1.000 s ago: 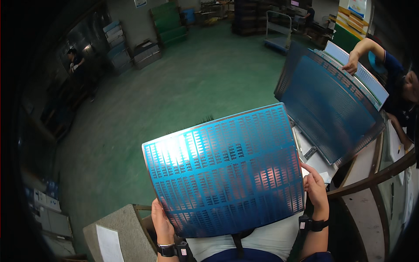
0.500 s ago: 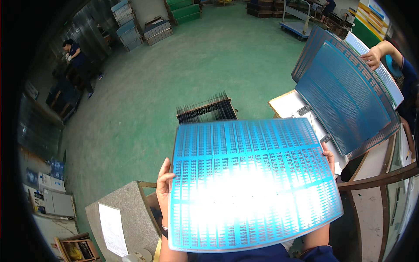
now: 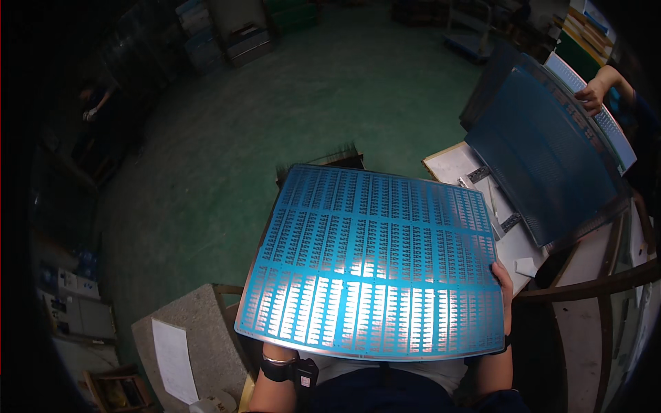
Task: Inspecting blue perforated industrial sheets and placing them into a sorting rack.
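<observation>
Right hand (image 3: 505, 288) is up at the right edge of the big blue perforated sheet (image 3: 375, 261), fingers curled over the rim and gripping it, thumb side showing above the metal. Left hand is a different story: it is hidden under the sheet's near left corner, only the wrist with a black watch (image 3: 279, 368) peeks out below, so how far that hand is open I cannot tell. The sheet sits between both arms, held out flat in front of the chest and tilted slightly away, its near edge just above the wrists.

Look at that surface: thin metal, coated a bright blue, punched through with neat columns of small slots in a regular grid, split by plain bands into blocks. Glare washes the lower half nearly white, so it is glossy. Edges are straight, corners squared, a silvery bare rim along the near side.

Beyond the right hand, a stack of similar blue sheets (image 3: 544, 158) leans upright, and another person's hand (image 3: 593, 89) rests on its top edge. Below the left wrist sits a grey block (image 3: 206, 330) with a white paper (image 3: 173, 361) on it. Past the sheet's far edge, a green floor (image 3: 323, 96), smooth and dull.
</observation>
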A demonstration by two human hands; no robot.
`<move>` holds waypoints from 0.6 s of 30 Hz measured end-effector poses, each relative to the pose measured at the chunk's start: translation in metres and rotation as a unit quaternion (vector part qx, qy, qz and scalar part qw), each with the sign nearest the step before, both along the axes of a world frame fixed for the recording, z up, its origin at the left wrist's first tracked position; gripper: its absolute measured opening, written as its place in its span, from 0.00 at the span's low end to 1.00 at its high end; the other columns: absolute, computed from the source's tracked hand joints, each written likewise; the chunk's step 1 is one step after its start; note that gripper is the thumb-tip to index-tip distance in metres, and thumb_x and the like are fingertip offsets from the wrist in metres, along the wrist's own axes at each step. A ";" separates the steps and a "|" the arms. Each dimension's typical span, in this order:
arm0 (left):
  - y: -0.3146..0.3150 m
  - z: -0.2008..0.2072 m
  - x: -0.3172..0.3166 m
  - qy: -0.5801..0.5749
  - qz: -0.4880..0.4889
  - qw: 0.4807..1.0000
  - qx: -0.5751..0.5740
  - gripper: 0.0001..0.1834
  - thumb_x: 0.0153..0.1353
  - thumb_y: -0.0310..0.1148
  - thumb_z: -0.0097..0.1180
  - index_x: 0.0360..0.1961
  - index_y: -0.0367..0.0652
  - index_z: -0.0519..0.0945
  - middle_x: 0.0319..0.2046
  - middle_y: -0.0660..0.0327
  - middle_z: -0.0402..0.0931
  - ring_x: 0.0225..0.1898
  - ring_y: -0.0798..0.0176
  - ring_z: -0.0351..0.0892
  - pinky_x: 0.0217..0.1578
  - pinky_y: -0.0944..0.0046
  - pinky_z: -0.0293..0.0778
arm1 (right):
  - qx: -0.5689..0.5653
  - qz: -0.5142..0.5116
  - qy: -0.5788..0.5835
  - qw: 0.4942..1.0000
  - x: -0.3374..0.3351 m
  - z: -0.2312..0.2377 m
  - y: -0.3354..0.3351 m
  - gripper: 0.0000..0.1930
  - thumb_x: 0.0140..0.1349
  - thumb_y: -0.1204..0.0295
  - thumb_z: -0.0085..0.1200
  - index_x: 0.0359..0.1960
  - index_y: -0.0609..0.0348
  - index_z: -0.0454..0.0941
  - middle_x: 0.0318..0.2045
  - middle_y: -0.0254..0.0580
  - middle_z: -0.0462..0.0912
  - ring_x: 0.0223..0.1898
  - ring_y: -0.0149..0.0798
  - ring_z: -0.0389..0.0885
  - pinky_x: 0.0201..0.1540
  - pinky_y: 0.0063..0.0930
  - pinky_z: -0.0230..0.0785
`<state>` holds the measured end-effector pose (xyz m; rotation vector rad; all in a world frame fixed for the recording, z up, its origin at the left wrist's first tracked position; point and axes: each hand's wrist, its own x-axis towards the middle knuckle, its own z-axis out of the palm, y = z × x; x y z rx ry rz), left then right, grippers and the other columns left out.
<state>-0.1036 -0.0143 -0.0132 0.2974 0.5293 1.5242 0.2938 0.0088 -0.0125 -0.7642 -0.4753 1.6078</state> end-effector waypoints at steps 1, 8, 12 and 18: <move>-0.005 -0.011 0.005 0.052 0.033 0.998 0.025 0.24 0.69 0.43 0.35 0.58 0.37 0.64 0.57 0.52 0.66 0.55 0.56 0.71 0.50 0.56 0.73 | 0.002 -0.001 -0.001 1.000 -0.003 -0.007 0.002 0.25 0.62 0.66 0.45 0.59 0.67 0.61 0.48 0.51 0.77 0.43 0.39 0.80 0.46 0.28 0.74; -0.017 0.007 0.089 -0.037 -0.079 0.996 -0.022 0.20 0.69 0.39 0.41 0.58 0.43 0.63 0.56 0.57 0.67 0.58 0.59 0.66 0.56 0.54 0.65 | 0.058 -0.036 0.090 0.994 -0.069 -0.013 0.000 0.23 0.63 0.74 0.45 0.60 0.65 0.61 0.54 0.47 0.73 0.53 0.44 0.74 0.56 0.40 0.66; -0.018 0.011 0.087 0.042 -0.102 0.991 -0.075 0.22 0.63 0.29 0.51 0.58 0.42 0.64 0.55 0.59 0.69 0.56 0.61 0.67 0.56 0.56 0.65 | 0.050 0.018 0.106 0.993 -0.068 -0.014 -0.009 0.21 0.63 0.75 0.46 0.58 0.64 0.62 0.54 0.46 0.72 0.53 0.44 0.74 0.56 0.42 0.66; -0.013 0.009 0.034 0.152 -0.093 0.983 -0.055 0.25 0.62 0.33 0.53 0.58 0.39 0.64 0.53 0.56 0.71 0.53 0.60 0.71 0.53 0.57 0.69 | 0.108 -0.033 0.135 0.984 -0.002 -0.007 -0.011 0.22 0.69 0.65 0.36 0.61 0.63 0.58 0.57 0.46 0.69 0.55 0.45 0.71 0.56 0.41 0.67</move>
